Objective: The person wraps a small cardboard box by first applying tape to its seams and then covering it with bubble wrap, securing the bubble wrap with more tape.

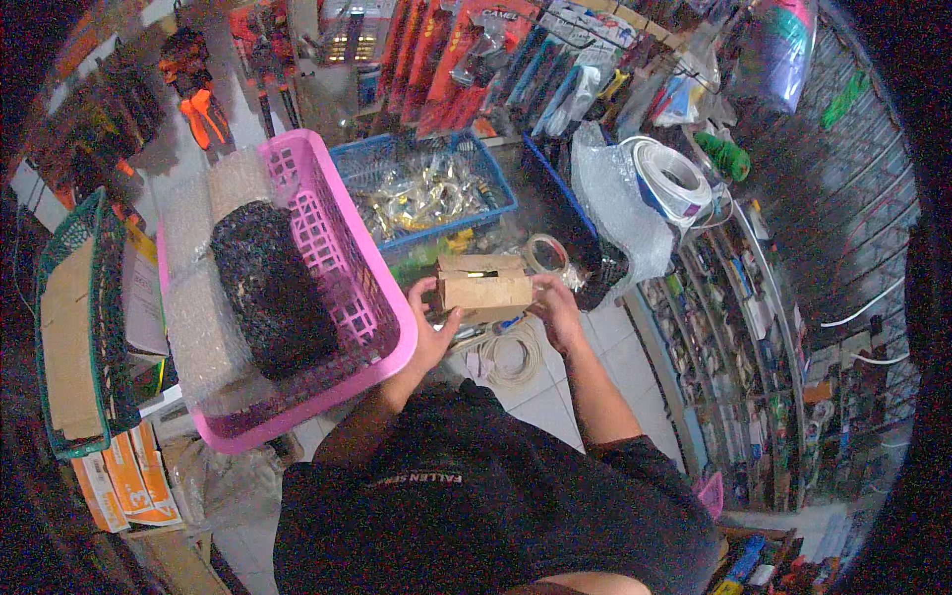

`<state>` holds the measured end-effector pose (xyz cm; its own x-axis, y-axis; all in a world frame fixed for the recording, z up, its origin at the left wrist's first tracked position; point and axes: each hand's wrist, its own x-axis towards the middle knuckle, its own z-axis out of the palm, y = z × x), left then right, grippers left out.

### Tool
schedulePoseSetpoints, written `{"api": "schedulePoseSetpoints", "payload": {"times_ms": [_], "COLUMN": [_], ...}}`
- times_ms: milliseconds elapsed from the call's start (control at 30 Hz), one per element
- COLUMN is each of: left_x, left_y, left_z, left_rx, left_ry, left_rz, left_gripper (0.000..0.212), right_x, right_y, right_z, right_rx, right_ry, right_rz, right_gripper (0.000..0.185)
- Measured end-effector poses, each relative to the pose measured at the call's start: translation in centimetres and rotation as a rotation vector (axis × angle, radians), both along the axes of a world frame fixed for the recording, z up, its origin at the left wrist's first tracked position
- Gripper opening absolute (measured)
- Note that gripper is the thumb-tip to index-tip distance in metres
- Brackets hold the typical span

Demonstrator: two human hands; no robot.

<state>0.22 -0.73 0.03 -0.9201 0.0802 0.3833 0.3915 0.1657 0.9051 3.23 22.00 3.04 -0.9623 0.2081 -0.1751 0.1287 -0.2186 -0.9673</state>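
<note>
A small brown cardboard box (487, 295) is held in front of my chest between both hands. My left hand (431, 331) grips its left end, thumb along the near side. My right hand (555, 312) has its fingers against the right end. Between the top flaps runs a narrow gap, and the contents cannot be made out. Just beyond the box stands a roll of tape (547, 254). Below it, a coil of pale cable (512, 355) shows against the tiled floor.
A pink plastic basket (405, 335) at left holds bubble wrap (197, 297) and a black-wrapped bundle (271, 290). Behind the box sits a blue basket (446, 230) of bagged metal parts. White cable rolls (673, 178) lie at right, beside racks of small goods (736, 357).
</note>
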Motion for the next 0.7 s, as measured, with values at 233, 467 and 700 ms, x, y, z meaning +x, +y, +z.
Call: {"api": "schedulePoseSetpoints", "payload": {"times_ms": [233, 467, 700], "left_x": [0.0, 0.3, 3.5], "left_y": [-0.1, 0.0, -1.3], "left_z": [1.0, -0.9, -1.8], "left_rx": [-0.007, 0.039, -0.073], "left_ry": [-0.045, 0.01, 0.015], "left_rz": [-0.003, 0.06, 0.157], "left_gripper": [0.056, 0.06, 0.018], "right_x": [0.7, 0.5, 0.4], "right_y": [-4.2, -1.9, 2.4], "right_z": [5.4, 2.8, 0.2], "right_rx": [1.08, 0.875, 1.438], "right_ry": [0.498, 0.426, 0.142], "right_rz": [-0.107, -0.35, -0.382], "right_gripper": [0.03, 0.026, 0.03]}}
